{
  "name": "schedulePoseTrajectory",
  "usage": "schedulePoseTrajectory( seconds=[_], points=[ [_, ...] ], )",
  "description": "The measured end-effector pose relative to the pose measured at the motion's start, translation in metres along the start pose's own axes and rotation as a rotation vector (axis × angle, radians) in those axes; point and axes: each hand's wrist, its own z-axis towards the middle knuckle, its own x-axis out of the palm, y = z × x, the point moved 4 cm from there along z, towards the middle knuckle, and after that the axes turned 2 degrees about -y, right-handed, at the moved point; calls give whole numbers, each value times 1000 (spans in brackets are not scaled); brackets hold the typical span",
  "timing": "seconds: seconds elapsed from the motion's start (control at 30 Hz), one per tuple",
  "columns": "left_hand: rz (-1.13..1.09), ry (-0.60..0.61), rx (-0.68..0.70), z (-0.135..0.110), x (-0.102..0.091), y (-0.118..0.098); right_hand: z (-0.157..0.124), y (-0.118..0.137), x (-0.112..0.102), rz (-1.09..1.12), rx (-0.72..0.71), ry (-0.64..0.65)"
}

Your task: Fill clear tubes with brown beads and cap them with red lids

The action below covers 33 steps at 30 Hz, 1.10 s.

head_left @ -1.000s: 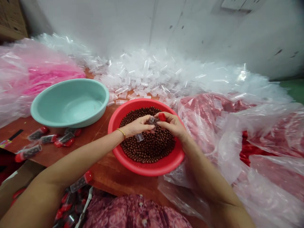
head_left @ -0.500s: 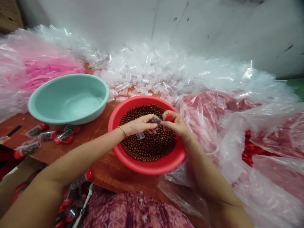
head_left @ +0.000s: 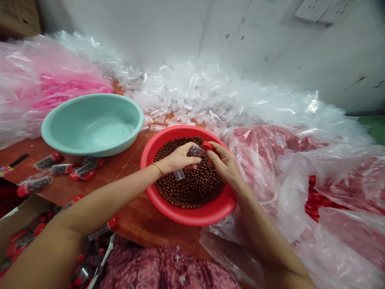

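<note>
Table (head_left: 135, 218): reddish-brown, bare wood showing at the near edge.
Heap of clear tubes (head_left: 204, 92): spread along the back of the table.
Plastic bag (head_left: 258, 148): translucent, red inside, just right of the red basin (head_left: 189, 218).
Red basin: holds a bed of brown balls (head_left: 192, 190); a loose clear tube (head_left: 179, 174) lies on them.
Teal basin (head_left: 93, 124): left of the red one, with capped tubes (head_left: 61, 168) lying just in front.
Left hand (head_left: 179, 157): grasping the filled tube (head_left: 195, 151) between thumb and fingers.
Right hand (head_left: 224, 162): pinching a red cap (head_left: 207, 145) between thumb and fingers.
Filled tube: above the balls in the red basin, dark contents visible through its side.
Red cap: near the filled tube's right end; whether they touch, I cannot tell.
</note>
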Motion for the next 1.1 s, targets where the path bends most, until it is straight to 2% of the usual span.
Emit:
schedulePoseTrajectory(
  seconds=[0.1,0.37,0.47,0.53,0.6,0.7,0.77,0.83,0.9,1.03,1.1],
  points=[
    [61,4,-3,-1,0,-2,-2,9,-3,-48,-76,-50],
    [154,177,-104,-10,9,-1,-3,23,0,-196,-102,317],
    [161,206,-109,-11,11,-1,-6,25,2,-240,-109,391],
    [143,211,-92,-10,10,-2,-7,25,1,-219,-109,366],
    [109,201,-67,-8,8,-3,-6,25,-2,-161,-77,285],
    [80,150,-17,-5,5,-4,-5,19,-10,-62,48,151],
    [87,122,-2,-4,4,-4,-5,14,-12,-8,128,110],
    [118,116,-6,-4,6,-2,-6,10,-10,-6,135,109],
    [150,105,-5,-4,7,-1,-7,11,-7,-100,49,127],
    [187,44,31,-5,4,-2,-11,17,1,-380,-222,155],
    [239,13,67,-5,2,-1,-14,18,2,-529,-300,146]
  ],
)
